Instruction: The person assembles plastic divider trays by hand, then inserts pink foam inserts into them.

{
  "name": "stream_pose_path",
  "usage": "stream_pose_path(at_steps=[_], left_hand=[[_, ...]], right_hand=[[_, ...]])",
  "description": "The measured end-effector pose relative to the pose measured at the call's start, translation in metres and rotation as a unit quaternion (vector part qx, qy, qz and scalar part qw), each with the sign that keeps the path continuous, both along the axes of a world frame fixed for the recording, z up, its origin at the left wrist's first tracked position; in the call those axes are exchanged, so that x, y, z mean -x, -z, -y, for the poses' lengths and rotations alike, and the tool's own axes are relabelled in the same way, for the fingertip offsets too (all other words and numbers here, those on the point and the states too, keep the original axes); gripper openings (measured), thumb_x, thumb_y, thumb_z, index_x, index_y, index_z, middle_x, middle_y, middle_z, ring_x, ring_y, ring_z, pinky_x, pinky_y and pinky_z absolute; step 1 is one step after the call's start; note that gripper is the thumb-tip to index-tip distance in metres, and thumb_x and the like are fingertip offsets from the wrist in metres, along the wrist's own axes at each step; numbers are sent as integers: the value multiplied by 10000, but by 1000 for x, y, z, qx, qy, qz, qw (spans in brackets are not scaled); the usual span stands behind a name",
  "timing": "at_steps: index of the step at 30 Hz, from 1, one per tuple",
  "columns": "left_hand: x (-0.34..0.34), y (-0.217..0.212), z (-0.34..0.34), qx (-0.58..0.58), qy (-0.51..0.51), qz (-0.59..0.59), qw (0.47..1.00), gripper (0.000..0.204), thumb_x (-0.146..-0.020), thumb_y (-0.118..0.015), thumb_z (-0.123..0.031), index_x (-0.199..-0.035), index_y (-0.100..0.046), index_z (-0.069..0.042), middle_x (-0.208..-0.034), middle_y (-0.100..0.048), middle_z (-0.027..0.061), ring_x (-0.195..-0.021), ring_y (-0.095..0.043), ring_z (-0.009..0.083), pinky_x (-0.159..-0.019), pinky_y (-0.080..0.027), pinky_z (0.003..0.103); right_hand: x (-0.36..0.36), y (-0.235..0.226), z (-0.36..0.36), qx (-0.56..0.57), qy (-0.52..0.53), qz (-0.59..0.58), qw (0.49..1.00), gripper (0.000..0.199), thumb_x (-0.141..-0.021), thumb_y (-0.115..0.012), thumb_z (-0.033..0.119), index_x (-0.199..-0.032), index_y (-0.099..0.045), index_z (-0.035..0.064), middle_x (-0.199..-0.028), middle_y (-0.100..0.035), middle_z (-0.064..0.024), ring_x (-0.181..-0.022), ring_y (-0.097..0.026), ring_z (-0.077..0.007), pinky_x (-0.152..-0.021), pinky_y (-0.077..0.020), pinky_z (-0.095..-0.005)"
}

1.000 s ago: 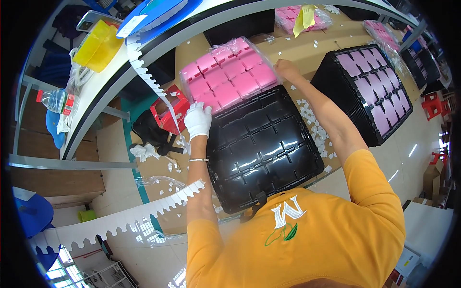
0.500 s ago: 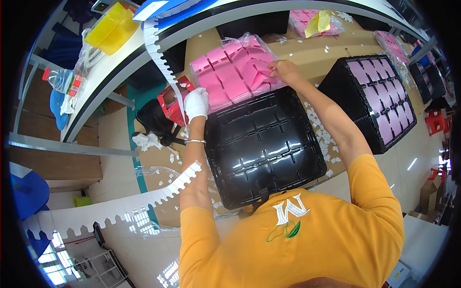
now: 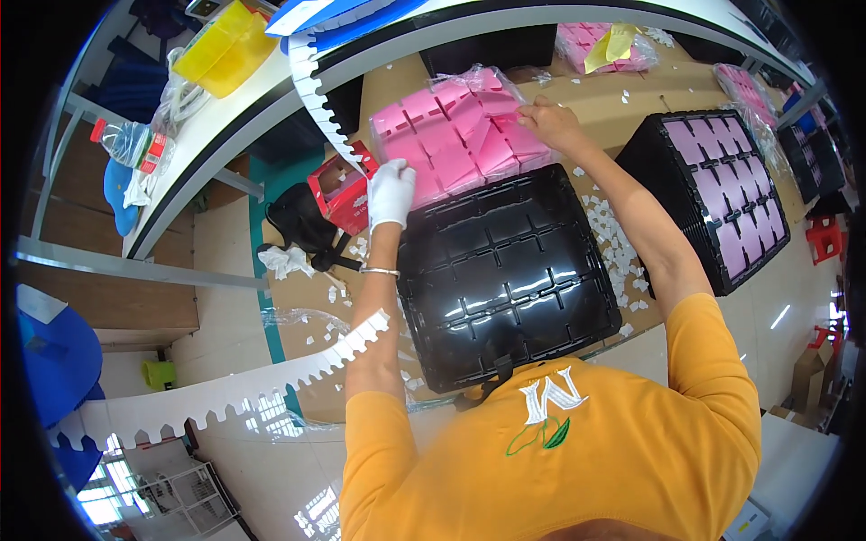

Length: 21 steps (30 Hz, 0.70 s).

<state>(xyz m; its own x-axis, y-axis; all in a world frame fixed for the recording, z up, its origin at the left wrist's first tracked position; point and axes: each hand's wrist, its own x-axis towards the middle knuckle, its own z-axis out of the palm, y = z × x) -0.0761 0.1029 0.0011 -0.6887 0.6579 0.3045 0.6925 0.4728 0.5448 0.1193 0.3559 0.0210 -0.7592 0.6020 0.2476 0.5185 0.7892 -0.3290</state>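
My left hand [image 3: 391, 192], in a white glove, is closed at the near left edge of a stack of slotted pink sheets [image 3: 442, 131]. What its fingers hold, if anything, is hidden. My bare right hand [image 3: 552, 123] pinches the raised edge of a pink sheet on the stack's right side. Clear plastic film shows around the stack. A shiny black tray [image 3: 505, 279] with cross-shaped ridges lies between my forearms, just in front of the stack. Beside my left hand stands an open red box [image 3: 341, 194], and the end of a white notched strip [image 3: 311, 90] hangs there.
A tall pile of black trays [image 3: 695, 189] with pink pieces on top stands right. White scraps [image 3: 613, 252] litter the cardboard surface. A black bag [image 3: 302, 221] lies left. A shelf [image 3: 216, 126] bears a yellow bin [image 3: 225, 50] and a bottle [image 3: 126, 140]. Another notched strip [image 3: 225, 388] crosses lower left.
The whole view has shifted slightly. My left hand has moved a little to the right, onto the pink stack's edge. My right hand stays at the sheets' right side.
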Motion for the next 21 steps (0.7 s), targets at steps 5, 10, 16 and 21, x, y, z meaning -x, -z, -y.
stream_pose_path(at_steps=[5,10,16,21], left_hand=[[-25,1,-11,173,107,-103,974,557,-728,-706,-374,-1186,-574,-87,-1319,-501,146,-1176,-488,342,-984,-395,456],[-41,-6,-36,221,120,-156,955,731,-702,-717,-441,-1303,-458,-116,-1327,-482,120,-1206,-466,311,-1016,-328,527],[-42,4,-50,209,85,-203,953,616,-738,-695,-381,-1260,-487,-128,-1239,-551,93,-1092,-553,288,-1008,-318,551],[-24,7,-38,103,82,-230,964,285,-774,-663,-298,-1015,-669,-147,-987,-672,63,-947,-614,255,-895,-384,453]], right_hand=[[-1,1,-17,-21,-42,-32,998,170,-760,-709,216,-896,-697,116,-884,-594,-74,-844,-615,-258,-751,-483,-384],[8,-11,-26,51,-63,-64,995,193,-680,-767,198,-749,-643,67,-797,-614,-72,-774,-618,-261,-711,-481,-370],[22,-22,-43,67,-38,-5,997,264,-656,-791,263,-817,-672,90,-889,-651,-73,-884,-624,-271,-762,-484,-385],[18,-25,-48,96,-64,5,993,205,-692,-770,211,-724,-649,48,-755,-644,-81,-747,-620,-229,-706,-481,-351]])
